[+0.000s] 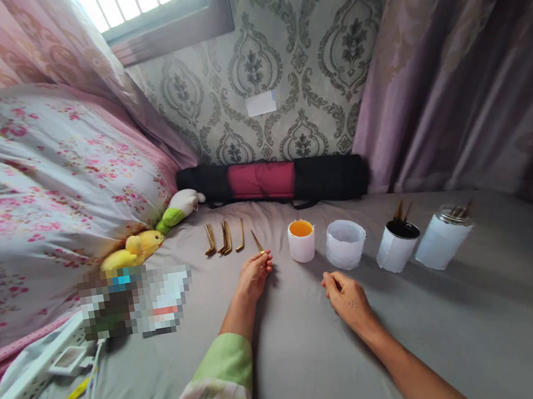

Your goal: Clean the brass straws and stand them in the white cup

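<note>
My left hand is closed around the lower end of a slim gold-brown rod, whose narrow tip points up and away. Beyond it, several thin golden rods with bent ends lie in small groups on the grey sheet. My right hand hovers or rests near the sheet with its fingers curled together; what they hold, if anything, is hidden. Nearest to it is a whitish translucent tub. Left of the tub stands a white-wrapped cup with an orange inside.
To the right are a white-wrapped can with a dark inside and a white-wrapped jar, both holding thin brown sticks. A black and red roll bag lies by the wall. Plush toys and a white power strip are at left.
</note>
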Action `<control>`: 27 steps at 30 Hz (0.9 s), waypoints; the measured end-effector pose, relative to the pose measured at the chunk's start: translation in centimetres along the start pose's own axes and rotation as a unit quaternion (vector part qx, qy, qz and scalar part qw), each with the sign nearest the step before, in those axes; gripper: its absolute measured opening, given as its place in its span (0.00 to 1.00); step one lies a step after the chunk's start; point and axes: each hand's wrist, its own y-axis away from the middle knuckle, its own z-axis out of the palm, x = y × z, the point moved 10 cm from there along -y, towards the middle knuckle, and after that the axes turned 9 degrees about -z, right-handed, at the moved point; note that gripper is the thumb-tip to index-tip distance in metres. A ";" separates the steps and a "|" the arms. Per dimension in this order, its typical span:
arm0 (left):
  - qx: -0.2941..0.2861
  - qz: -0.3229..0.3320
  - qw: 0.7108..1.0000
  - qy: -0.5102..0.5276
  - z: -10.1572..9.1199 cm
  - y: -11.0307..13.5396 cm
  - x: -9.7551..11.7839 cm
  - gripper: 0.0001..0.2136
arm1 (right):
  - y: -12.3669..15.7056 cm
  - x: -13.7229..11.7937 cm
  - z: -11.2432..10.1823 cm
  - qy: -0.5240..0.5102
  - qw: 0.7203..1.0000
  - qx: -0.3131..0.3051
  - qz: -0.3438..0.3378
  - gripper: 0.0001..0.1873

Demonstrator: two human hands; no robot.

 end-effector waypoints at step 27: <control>-0.035 0.069 0.997 -0.021 1.8 3.8 -2.0 0.14 | 0.2 0.4 0.5 -0.036 0.999 -0.016 0.021 0.22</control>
